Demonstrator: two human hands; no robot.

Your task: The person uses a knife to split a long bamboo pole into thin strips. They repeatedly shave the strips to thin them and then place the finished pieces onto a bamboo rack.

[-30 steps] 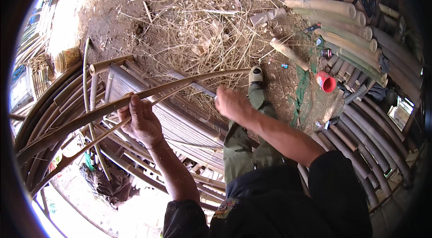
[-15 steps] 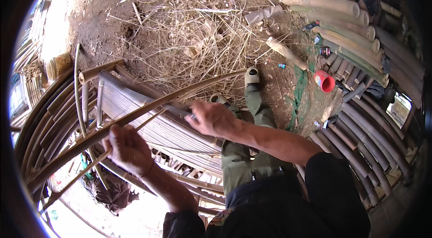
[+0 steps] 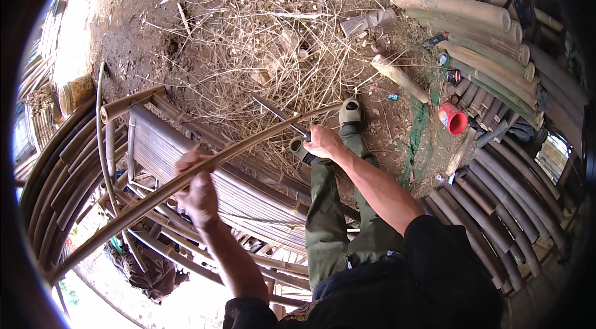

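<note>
While your left hand [image 3: 197, 195] grips the long bamboo strip [image 3: 186, 181] near its middle, its axis runs up-right to your right hand [image 3: 323, 141], closed on a dark blade [image 3: 276, 111] beyond the strip.

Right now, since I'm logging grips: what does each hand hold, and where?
The left hand grips the long bamboo strip near its middle. The right hand holds a dark-handled blade by its handle, against the strip.

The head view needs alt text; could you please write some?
A person's left hand grips a long bamboo strip while the right hand holds a knife against it, above a slatted bamboo frame and straw-littered dirt.
</note>
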